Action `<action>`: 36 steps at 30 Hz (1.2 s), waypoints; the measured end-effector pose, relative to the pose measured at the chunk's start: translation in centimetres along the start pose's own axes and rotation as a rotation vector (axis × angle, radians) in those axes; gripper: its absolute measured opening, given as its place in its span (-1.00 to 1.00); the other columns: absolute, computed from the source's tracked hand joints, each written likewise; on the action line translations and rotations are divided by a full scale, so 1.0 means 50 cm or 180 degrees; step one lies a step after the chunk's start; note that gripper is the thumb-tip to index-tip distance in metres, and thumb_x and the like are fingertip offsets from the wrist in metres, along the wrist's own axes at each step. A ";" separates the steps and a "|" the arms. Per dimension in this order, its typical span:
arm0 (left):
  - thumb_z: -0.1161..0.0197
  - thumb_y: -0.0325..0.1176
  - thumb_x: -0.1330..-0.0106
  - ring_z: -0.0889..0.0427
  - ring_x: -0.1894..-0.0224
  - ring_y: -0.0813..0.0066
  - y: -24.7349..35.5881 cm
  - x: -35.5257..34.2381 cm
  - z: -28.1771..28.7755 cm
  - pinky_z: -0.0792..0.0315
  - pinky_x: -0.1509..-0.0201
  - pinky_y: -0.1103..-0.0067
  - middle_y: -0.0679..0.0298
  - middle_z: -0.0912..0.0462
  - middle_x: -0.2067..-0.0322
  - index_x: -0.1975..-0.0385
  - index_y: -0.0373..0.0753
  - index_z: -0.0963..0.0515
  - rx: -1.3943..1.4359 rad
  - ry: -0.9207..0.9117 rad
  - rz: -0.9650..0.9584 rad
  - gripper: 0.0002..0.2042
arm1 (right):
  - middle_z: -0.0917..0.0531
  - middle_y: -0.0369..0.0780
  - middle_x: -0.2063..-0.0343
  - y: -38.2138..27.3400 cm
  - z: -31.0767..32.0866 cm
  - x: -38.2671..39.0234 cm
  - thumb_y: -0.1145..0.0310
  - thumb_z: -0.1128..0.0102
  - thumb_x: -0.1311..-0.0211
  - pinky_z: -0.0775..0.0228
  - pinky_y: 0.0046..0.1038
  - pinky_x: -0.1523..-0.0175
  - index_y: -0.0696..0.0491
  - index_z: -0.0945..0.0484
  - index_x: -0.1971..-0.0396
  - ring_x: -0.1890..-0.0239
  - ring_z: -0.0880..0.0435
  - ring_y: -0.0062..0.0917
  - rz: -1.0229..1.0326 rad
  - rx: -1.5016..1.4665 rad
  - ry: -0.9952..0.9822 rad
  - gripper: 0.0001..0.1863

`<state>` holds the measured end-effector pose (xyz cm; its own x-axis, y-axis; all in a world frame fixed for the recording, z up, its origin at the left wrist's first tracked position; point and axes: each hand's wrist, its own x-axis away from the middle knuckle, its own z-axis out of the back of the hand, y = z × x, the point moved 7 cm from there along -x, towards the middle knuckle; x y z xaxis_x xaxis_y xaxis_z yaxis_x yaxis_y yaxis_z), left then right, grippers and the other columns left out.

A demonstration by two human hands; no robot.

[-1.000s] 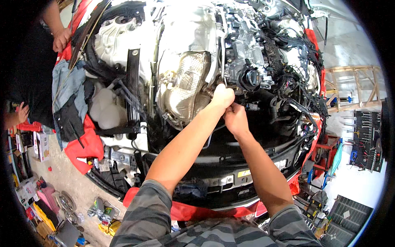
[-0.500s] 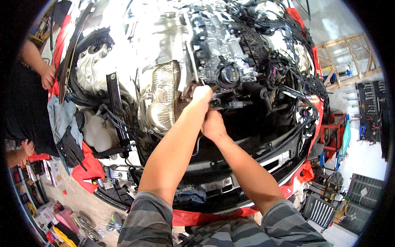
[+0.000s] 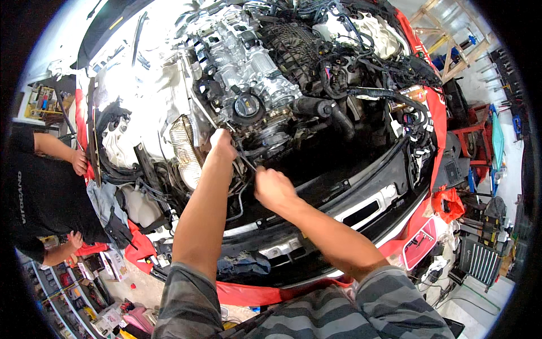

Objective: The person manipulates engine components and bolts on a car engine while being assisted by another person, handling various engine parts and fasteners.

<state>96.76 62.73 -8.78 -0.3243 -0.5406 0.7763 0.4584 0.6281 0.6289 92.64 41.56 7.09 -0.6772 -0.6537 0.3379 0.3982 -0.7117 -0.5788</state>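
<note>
My left hand [image 3: 223, 144] is closed around a long thin metal bar [image 3: 202, 106], which runs up and away along the left side of the exposed engine [image 3: 248, 62]. Lower and to the right, my right hand [image 3: 273, 188] is a fist on what looks like the near end of the same bar; a short dark length shows between the two hands. The bar's far end is lost in glare among the engine parts. Just beyond my hands lies a round black oil cap [image 3: 247, 106]. Left of my left forearm stands a ribbed metal heat shield [image 3: 185, 147].
A co-worker's hand [image 3: 79, 162] rests on the car's left edge. The bumper beam [image 3: 361, 208] crosses between me and the engine bay, with red covers [image 3: 248, 294] along the front. A black hose [image 3: 339, 118] curves at the right. A red tool cart [image 3: 473, 135] stands farther right.
My view has shifted, so the engine sits farther left and turned. My hands, close together before, are now apart, with the right one lower and to the right.
</note>
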 end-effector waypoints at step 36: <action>0.01 -0.23 -0.41 -0.57 0.48 0.36 -0.038 -0.030 0.013 -0.57 0.46 0.32 0.27 -0.58 0.41 0.31 -0.14 -0.53 0.0921 -0.0197 0.0024 -0.81 | -0.58 -0.08 0.59 0.180 0.141 0.130 0.46 0.00 -0.23 -0.39 -0.24 0.46 0.13 -0.44 0.13 0.57 -0.59 -0.18 0.0812 -0.0096 0.1699 -0.78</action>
<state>95.84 62.72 -11.11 -0.3757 -0.5059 0.7765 0.2088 0.7701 0.6027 96.17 29.08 9.32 -0.7830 -0.5778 -0.2303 0.5769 -0.5363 -0.6161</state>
